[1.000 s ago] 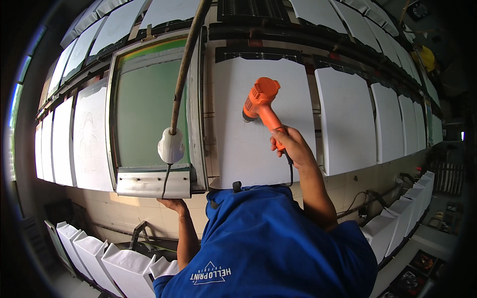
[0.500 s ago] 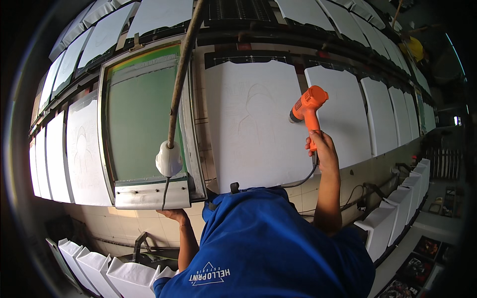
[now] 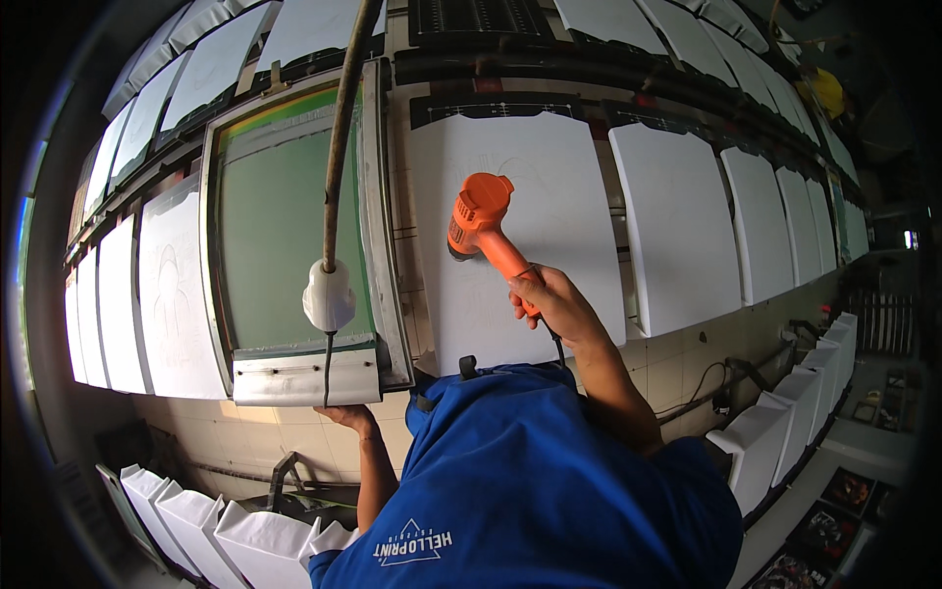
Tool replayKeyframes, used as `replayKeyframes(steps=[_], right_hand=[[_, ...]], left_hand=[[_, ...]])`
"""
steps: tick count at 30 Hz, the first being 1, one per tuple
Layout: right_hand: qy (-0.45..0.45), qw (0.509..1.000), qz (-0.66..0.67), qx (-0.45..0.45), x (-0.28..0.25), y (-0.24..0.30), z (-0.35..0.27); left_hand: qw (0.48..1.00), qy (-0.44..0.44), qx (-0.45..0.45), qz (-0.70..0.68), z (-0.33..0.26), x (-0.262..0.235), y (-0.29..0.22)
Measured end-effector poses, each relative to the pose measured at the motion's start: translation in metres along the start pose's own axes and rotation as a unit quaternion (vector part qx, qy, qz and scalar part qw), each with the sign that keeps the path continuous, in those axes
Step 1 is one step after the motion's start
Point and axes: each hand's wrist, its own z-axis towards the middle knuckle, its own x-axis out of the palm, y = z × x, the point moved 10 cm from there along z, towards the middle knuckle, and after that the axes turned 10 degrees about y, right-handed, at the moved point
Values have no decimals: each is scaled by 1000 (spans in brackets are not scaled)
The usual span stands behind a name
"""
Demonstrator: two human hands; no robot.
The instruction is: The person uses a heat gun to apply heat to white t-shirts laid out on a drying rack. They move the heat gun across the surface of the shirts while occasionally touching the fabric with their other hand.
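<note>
My right hand (image 3: 552, 302) is wrapped round the handle of an orange heat gun (image 3: 483, 208). Its dark nozzle points down and left over a white cloth panel (image 3: 569, 211) stretched on a flat board, which carries faint outline printing. My left hand (image 3: 348, 420) is at the near edge of a green printing screen (image 3: 285, 216) in a metal frame, just below a silver metal bar (image 3: 304, 381). Its visible fingers are stretched out along the bar's underside; the fingertips are partly hidden.
A wooden pole (image 3: 340, 147) with a white fitting (image 3: 329, 296) and black cord hangs across the screen. More white panels (image 3: 677, 226) line the long bench to both sides and beyond. Behind me stand rows of white-covered boards (image 3: 260, 540). A dark rail (image 3: 589, 74) crosses behind the panel.
My right hand has swung the heat gun leftward, from the panel's right edge to over its middle. My left hand stays by the screen's near edge.
</note>
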Motion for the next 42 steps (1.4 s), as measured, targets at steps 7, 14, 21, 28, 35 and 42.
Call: replayKeyframes(steps=[7,14,21,28,35,42], right_hand=[[-154,988,-7,-6,-87,-2,-49],[-281,960,6,-17,-150,-7,-92],[-110,994,8,-13,-62,4,-43],[26,1000,-4,17,2,-7,-12],[-96,995,-24,7,-78,-7,-55],[-233,972,-18,-12,-159,-5,-113]], left_hand=[[999,-18,-49,-10,-3,3,-6],[998,-11,-40,-54,-3,1,-3],[999,-10,-36,-28,-2,0,2],[994,-2,-34,-105,2,2,8],[992,-12,-34,-124,5,-5,33],[961,-51,-51,-267,3,9,37]])
